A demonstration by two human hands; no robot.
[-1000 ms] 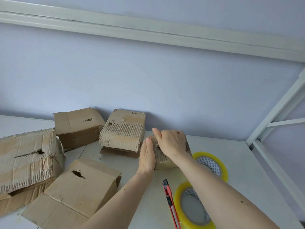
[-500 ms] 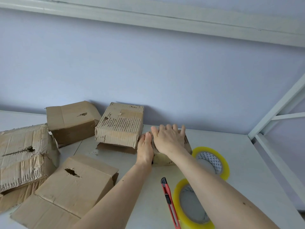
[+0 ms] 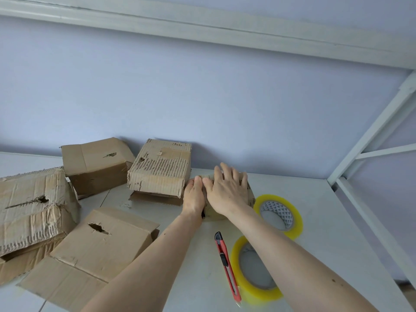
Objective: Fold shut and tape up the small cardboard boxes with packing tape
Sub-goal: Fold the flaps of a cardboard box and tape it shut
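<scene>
Left edge of bench (image 3: pixel 315 199): torn large box (image 3: pixel 33 208), flap-open box (image 3: pixel 94 251) in front of it. Toward back edge: dented box (image 3: pixel 96 163), then corrugated box (image 3: pixel 159 167). Small box (image 3: pixel 213 213) just right of it, mid-bench near back edge. Left hand (image 3: pixel 193 198) grip: fingers straight, flat against its left side. Right hand (image 3: pixel 227 192) grip: fingers spread, pressing flat on top. Red box cutter (image 3: pixel 227 266) near front edge; near tape roll (image 3: pixel 254 269) beside it, far tape roll (image 3: pixel 279 213) touching small box's right.

Torn matt corrugated cardboard boxes (image 3: pixel 159 170), glossy yellow tape rolls (image 3: pixel 279 213), smooth white table (image 3: pixel 326 221)
</scene>
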